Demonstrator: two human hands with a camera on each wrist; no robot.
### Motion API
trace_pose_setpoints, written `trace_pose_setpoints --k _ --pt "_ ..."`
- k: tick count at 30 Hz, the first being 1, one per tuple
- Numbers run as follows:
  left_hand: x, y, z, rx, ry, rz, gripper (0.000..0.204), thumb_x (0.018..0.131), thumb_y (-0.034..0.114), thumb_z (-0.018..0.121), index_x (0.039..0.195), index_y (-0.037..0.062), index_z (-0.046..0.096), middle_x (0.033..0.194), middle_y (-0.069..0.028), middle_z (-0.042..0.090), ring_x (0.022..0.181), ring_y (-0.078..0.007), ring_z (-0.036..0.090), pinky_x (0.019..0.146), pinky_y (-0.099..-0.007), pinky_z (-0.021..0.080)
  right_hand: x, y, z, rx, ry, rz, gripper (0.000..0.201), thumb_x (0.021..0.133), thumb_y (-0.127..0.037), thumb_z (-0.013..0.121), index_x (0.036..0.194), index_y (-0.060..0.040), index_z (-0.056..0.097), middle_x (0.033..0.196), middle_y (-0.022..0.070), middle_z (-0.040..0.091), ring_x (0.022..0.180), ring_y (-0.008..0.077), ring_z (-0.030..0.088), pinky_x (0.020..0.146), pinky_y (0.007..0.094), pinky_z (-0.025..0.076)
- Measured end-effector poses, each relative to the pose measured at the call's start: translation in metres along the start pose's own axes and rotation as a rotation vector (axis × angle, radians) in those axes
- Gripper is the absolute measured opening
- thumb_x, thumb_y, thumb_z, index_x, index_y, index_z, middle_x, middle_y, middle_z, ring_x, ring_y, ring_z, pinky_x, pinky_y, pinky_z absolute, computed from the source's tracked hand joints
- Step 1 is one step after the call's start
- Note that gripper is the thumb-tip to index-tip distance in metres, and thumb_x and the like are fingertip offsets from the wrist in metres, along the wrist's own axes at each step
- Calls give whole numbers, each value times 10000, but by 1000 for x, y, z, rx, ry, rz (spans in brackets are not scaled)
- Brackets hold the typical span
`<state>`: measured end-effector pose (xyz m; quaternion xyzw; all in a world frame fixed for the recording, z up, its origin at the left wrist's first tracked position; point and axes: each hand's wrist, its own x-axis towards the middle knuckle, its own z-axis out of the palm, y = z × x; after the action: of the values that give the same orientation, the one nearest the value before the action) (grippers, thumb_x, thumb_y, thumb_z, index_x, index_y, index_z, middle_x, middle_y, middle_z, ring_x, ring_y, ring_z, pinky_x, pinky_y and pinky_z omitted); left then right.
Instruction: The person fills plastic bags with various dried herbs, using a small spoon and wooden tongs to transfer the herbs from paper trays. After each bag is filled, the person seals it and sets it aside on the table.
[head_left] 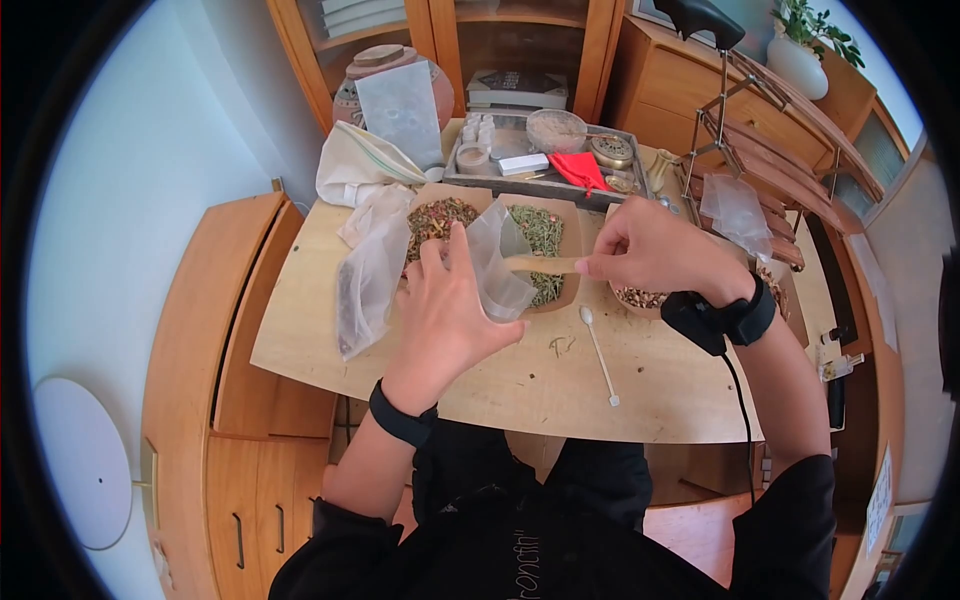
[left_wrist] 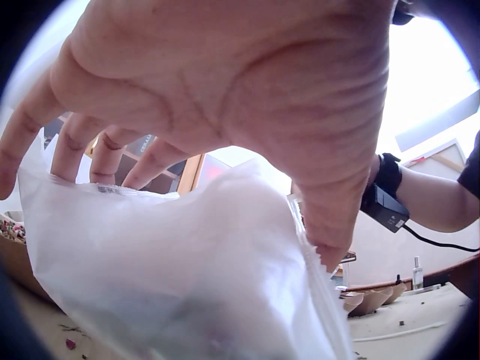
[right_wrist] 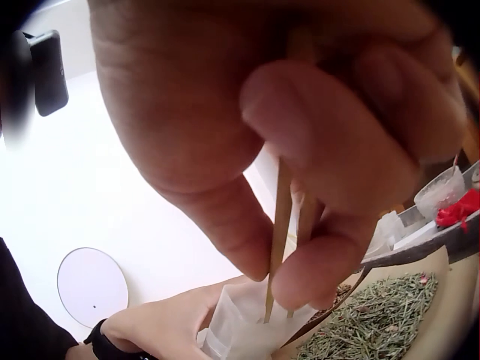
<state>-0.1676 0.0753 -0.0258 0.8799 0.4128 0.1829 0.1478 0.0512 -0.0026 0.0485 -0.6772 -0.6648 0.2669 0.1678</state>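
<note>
My left hand [head_left: 440, 310] spreads its fingers and thumb around the mouth of a translucent bag [left_wrist: 187, 262], which hangs under the palm in the left wrist view. My right hand [head_left: 660, 255] pinches wooden tongs [head_left: 545, 265] between thumb and fingers. The tips of the tongs [right_wrist: 277, 255] reach into the bag's opening in the right wrist view. Behind the bag lies a paper tray of green dried herbs [right_wrist: 375, 315]. Another tray holds mixed reddish-brown dried pieces [head_left: 440, 215], partly behind my left hand. The contents of the bag are blurred.
Another clear bag [head_left: 365, 290] lies at the left. A white spoon [head_left: 600, 355] rests near the front edge. Behind stands a grey tray [head_left: 510, 187] with jars and a red pouch [head_left: 577, 171]. A wooden rack [head_left: 770, 180] stands at the right, near more bowls.
</note>
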Motion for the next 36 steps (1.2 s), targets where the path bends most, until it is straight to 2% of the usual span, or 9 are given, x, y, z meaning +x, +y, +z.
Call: trace_pose_setpoints --k 3,5,9,11,15,18,21,26,36 --pt "-1 -3 1 -11 35 26 1106 540 326 849 1411 -38 274 1226 -214 406 1106 -411 470 876 -529 432 -7 3 -2 -58 170 -46 348 808 -232 690 630 60 623 481 131 495 444 156 472 464 318 379" --pt "-2 -2 -1 4 26 2 1116 541 353 851 1404 -68 283 1237 -232 429 1127 -397 483 947 -440 421 -13 9 -8 31 230 74 369 808 -251 677 622 63 619 488 158 505 442 206 480 465 351 390" --pt "-3 -8 2 -32 42 32 1105 535 328 852 1405 -44 283 1220 -212 409 1105 -409 468 898 -495 429 -14 36 -3 -107 152 245 372 811 -267 655 634 59 629 513 190 526 452 265 505 476 384 412" --pt "-3 -8 2 -9 58 35 1108 533 332 851 1407 -47 286 1215 -211 409 1110 -405 468 903 -493 426 -13 44 6 -230 99 253 361 846 -261 650 681 60 666 489 92 562 430 131 506 453 302 413" --pt "-4 -6 -1 14 27 20 1109 533 334 850 1409 -49 287 1209 -211 413 1113 -405 470 901 -495 427 -6 48 20 -353 104 229 374 861 -273 630 665 42 677 487 93 577 447 121 534 473 285 434" --pt "-4 -5 -1 19 23 12 1103 535 335 848 1407 -50 293 1205 -212 416 1114 -408 472 903 -496 428 0 49 26 -110 37 300 365 868 -258 623 669 43 680 507 90 594 470 121 557 492 279 446" --pt "-4 -5 -1 29 22 9 1104 534 337 848 1406 -50 293 1201 -212 419 1113 -407 474 905 -497 429 4 53 30 94 30 304 366 849 -266 618 618 11 680 558 108 629 545 199 615 574 324 485" --pt "-3 -8 4 12 35 42 1111 528 326 854 1409 -43 286 1207 -210 411 1123 -409 462 898 -515 427 9 64 32 95 -20 232 313 871 -241 647 707 20 706 553 32 620 499 75 558 496 235 429" --pt "-4 -7 3 23 33 41 1108 529 322 853 1409 -36 283 1210 -214 407 1118 -413 459 890 -526 427 5 68 34 206 4 204 257 851 -196 679 714 19 711 560 25 612 499 58 519 483 222 400"
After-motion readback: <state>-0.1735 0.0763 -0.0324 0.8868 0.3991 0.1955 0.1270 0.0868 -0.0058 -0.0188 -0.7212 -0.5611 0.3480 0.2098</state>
